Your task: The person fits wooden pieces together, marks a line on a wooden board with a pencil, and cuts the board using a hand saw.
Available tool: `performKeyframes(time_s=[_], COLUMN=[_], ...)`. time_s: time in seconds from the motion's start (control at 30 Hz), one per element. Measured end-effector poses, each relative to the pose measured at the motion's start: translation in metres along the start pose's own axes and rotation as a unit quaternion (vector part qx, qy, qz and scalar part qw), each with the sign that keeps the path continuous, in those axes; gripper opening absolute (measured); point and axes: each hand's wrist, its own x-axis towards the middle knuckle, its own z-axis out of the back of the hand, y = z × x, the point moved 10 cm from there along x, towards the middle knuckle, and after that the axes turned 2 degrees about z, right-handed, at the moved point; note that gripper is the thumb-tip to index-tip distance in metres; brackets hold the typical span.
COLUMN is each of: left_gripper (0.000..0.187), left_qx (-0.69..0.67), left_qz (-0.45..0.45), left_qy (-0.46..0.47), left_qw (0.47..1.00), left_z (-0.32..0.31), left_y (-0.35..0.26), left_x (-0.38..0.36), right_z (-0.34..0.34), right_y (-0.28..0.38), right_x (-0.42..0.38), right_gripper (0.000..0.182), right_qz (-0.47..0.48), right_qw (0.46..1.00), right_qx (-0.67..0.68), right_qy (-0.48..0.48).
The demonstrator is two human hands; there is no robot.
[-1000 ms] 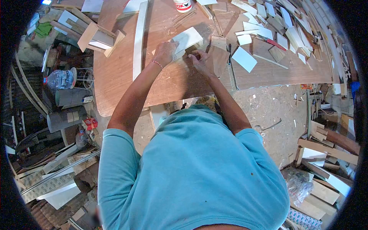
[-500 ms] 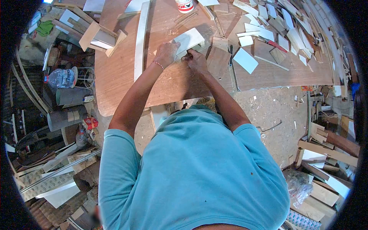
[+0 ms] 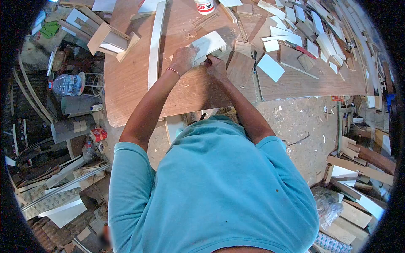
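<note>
A small white-faced wooden piece (image 3: 210, 43) rests on the brown worktable (image 3: 130, 84), tilted, with a wooden part showing beneath its right end. My left hand (image 3: 184, 60), with a red and white cord at the wrist, is closed on the piece's left end. At its near edge is my right hand (image 3: 217, 68), fingers curled in a pinch. What those fingers hold, if anything, is hidden in shadow. Just right of my right hand lies a brown wooden board (image 3: 240, 69). A long pale wood strip (image 3: 155, 46) lies left of my left hand.
A white tub (image 3: 204, 6) stands at the far edge. Several white and wooden offcuts (image 3: 271, 67) cover the right side, near red-handled pliers or a similar tool (image 3: 306, 52). A wooden box-like assembly (image 3: 110, 41) sits at the left. Scrap wood (image 3: 358, 168) fills the floor's right.
</note>
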Motion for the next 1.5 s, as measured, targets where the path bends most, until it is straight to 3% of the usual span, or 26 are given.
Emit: performKeyframes(time_s=[0.1, 0.17, 0.4, 0.6, 0.67, 0.7, 0.77, 0.83, 0.93, 1.1, 1.17, 1.2, 1.27, 1.33, 1.37, 1.43, 1.5], left_gripper=[0.02, 0.02, 0.019, 0.036, 0.04, 0.04, 0.041, 0.042, 0.04, 0.041, 0.037, 0.034, 0.028, 0.025, 0.025, 0.026, 0.028], left_qx=[0.002, -0.002, 0.005, -0.088, -0.23, -0.228, -0.336, -0.318, -0.491, -0.575, -0.723, -0.686, -0.683, -0.77, -0.773, -0.757, -0.861], left_qz=[0.007, 0.007, -0.005, -0.023, 0.045, 0.041, 0.035, 0.021, 0.101, 0.13, 0.148, 0.145, 0.123, 0.074, 0.068, 0.149, 0.076], left_qy=[0.021, 0.013, 0.004, -0.031, 0.026, 0.022, -0.08, -0.115, -0.213, -0.23, -0.11, -0.062, 0.048, 0.011, 0.007, 0.05, 0.026], left_qw=[1.0, 1.0, 1.0, 0.995, 0.972, 0.973, 0.938, 0.941, 0.839, 0.774, 0.666, 0.71, 0.718, 0.634, 0.63, 0.635, 0.502], left_z=[-0.001, 0.0, 0.005, 0.01, 0.009, 0.012, 0.032, 0.028, 0.016, -0.031, -0.049, -0.041, -0.059, -0.04, -0.035, -0.045, -0.038], left_y=[0.0, 0.0, -0.002, 0.012, 0.024, 0.021, 0.021, 0.018, 0.028, 0.011, -0.019, -0.031, -0.057, -0.087, -0.097, -0.109, -0.14], left_x=[-0.001, -0.002, -0.006, -0.018, -0.03, -0.037, -0.053, -0.062, -0.082, -0.083, -0.079, -0.077, -0.066, -0.065, -0.056, -0.058, -0.043], right_z=[0.003, 0.004, 0.008, 0.01, 0.009, 0.017, 0.034, 0.048, 0.068, 0.096, 0.107, 0.111, 0.129, 0.151, 0.16, 0.173, 0.205], right_y=[0.004, 0.007, 0.011, -0.021, -0.016, -0.011, 0.001, 0.0, -0.019, -0.006, -0.005, -0.013, -0.018, -0.017, -0.023, -0.029, -0.023], right_x=[0.002, -0.001, -0.001, -0.004, -0.005, -0.008, -0.02, -0.031, -0.046, -0.078, -0.096, -0.103, -0.109, -0.119, -0.125, -0.137, -0.141], right_gripper=[0.035, 0.025, 0.019, 0.021, 0.012, 0.012, 0.012, 0.017, 0.023, 0.022, 0.021, 0.021, 0.02, 0.02, 0.021, 0.024, 0.031], right_qz=[0.061, 0.026, 0.055, 0.016, 0.113, 0.115, 0.087, 0.069, 0.009, -0.052, -0.057, -0.055, -0.062, -0.073, -0.1, -0.135, -0.136], right_qw=[0.996, 0.999, 0.996, 0.996, 0.991, 0.991, 0.995, 0.997, 0.998, 0.992, 0.989, 0.987, 0.986, 0.988, 0.98, 0.964, 0.953], right_qx=[-0.051, -0.039, -0.067, -0.085, -0.05, -0.052, -0.005, -0.033, 0.052, 0.107, 0.109, 0.121, 0.107, 0.076, 0.113, 0.179, 0.207], right_qy=[-0.032, -0.009, -0.025, 0.017, 0.051, 0.047, 0.055, 0.024, -0.025, -0.05, -0.078, -0.092, -0.108, -0.113, -0.129, -0.142, -0.172])
